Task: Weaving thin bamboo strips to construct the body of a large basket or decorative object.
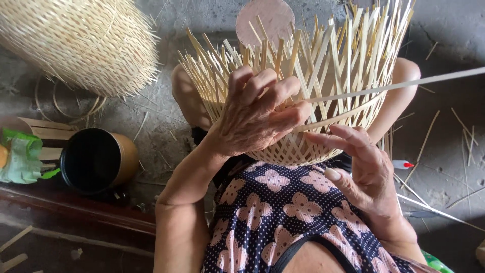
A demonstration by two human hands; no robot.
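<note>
Bamboo everywhere in this one. Half-woven basket (303,101) sits on the person's lap, dead centre, loose stakes fanning up toward 12 o'clock. Left hand (257,114) is draped over the rim, fingers curled down onto the weave and pressing on a long strip (394,86) that runs out to 3 o'clock and off the edge. It's a loose, part-closed grip; can't tell if the thumb pinches the strip, since the knuckles hide it. Right hand (361,172) sits at about 4 o'clock just under the basket, fingers spread fairly wide and half bent, fingertips touching the lower weave near the strip's end, not wrapped round anything.

A finished basket (81,40) lies at 10 o'clock, cut off by the frame. Black-lined can (96,159) at 9 o'clock, with a green wrapper (20,156) beside it, partly out of shot. Small red-capped bottle (402,164) at 3 o'clock, mostly hidden behind the right hand. Scraps litter the concrete floor (444,30).
</note>
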